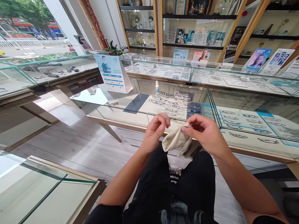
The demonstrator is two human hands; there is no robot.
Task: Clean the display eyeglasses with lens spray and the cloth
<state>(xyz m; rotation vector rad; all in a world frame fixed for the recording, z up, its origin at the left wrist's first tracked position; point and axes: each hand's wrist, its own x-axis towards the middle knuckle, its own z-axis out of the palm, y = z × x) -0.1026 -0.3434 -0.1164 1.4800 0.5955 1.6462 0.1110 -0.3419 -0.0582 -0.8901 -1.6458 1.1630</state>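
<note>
A cream cloth (175, 138), bunched and folded, hangs over my lap. My right hand (203, 129) is closed on its upper right edge, pinching it between thumb and fingers. Thin, stringy edging dangles below that grip. Just left of the cloth is my left hand (157, 129), its fingers curled in toward the thumb. Whether anything small sits between those fingertips cannot be made out. Beyond both hands, a white spray bottle (157, 87) stands upright on the glass display case (109, 109).
Rows of eyeglasses (181, 102) are in the case before me. A folded card sign (113, 74) stands on the glass. Another glass case (56, 189) lies at lower left. Shelves (198, 17) line the back wall. My knees are near the case's front edge.
</note>
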